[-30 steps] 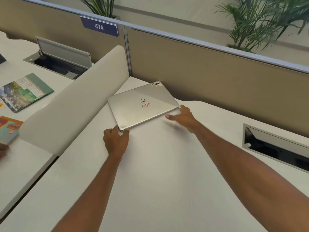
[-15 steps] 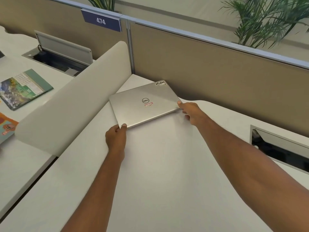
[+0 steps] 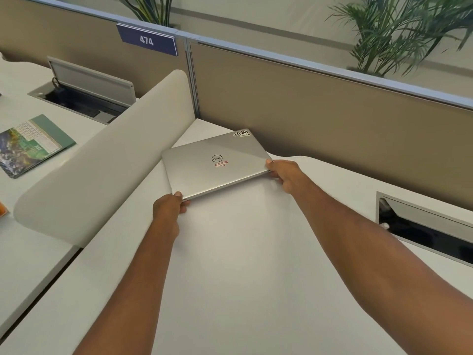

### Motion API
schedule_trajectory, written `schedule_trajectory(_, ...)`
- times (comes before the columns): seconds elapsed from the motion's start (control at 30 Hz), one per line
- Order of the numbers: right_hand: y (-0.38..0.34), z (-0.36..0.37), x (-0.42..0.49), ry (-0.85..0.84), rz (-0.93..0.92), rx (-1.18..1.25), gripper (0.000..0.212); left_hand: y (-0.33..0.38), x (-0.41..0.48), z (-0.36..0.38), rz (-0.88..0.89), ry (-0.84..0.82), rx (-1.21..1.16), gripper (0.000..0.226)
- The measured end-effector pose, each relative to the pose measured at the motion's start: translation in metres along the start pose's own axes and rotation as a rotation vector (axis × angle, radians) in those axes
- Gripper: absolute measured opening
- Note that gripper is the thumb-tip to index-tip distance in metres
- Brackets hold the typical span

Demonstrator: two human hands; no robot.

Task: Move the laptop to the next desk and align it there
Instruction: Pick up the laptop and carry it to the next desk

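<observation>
A closed silver laptop (image 3: pixel 215 163) with a round logo and stickers on its lid lies at the far left corner of the white desk (image 3: pixel 243 265), close to the curved white divider (image 3: pixel 102 170). My left hand (image 3: pixel 167 210) grips its near left corner, thumb on top. My right hand (image 3: pixel 288 174) holds the near right corner, fingers curled under the edge. The near edge looks slightly raised off the desk.
A tan partition panel (image 3: pixel 332 119) runs behind the desk, with plants beyond it. An open cable tray (image 3: pixel 425 226) is set into the desk at right. The neighbouring desk at left carries a spiral calendar (image 3: pixel 30 144) and another open cable hatch (image 3: pixel 87 93).
My right hand has gone from resting flat at the front edge to gripping the laptop's right corner. My left hand has closed on the left corner. The laptop's position has hardly changed.
</observation>
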State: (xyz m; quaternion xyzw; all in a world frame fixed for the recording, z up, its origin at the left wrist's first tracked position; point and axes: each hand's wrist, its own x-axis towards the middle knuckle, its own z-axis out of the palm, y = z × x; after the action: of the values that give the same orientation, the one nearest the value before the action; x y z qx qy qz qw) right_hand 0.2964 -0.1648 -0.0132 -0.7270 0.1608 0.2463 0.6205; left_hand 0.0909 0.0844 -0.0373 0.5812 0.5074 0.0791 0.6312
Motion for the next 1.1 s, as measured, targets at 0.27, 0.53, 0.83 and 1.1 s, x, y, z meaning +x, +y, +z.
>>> schedule_trajectory(0.27,-0.002,-0.007,-0.006,0.013,0.006,-0.094,0.032,-0.001,0.002,-0.005,-0.017,-0.016,-0.029,0.029)
schedule_trajectory(0.53,0.014,-0.019,-0.027,-0.110,0.060,0.187,0.037,-0.012,-0.011,-0.015,0.091,-0.023,-0.119,0.038)
schedule_trajectory(0.83,0.013,-0.030,-0.064,-0.348,0.080,0.244,0.039,-0.046,-0.054,-0.043,0.067,-0.155,-0.244,0.035)
schedule_trajectory(1.1,0.020,-0.052,-0.093,-0.260,-0.037,0.175,0.043,-0.057,-0.098,-0.059,0.008,-0.356,-0.494,0.027)
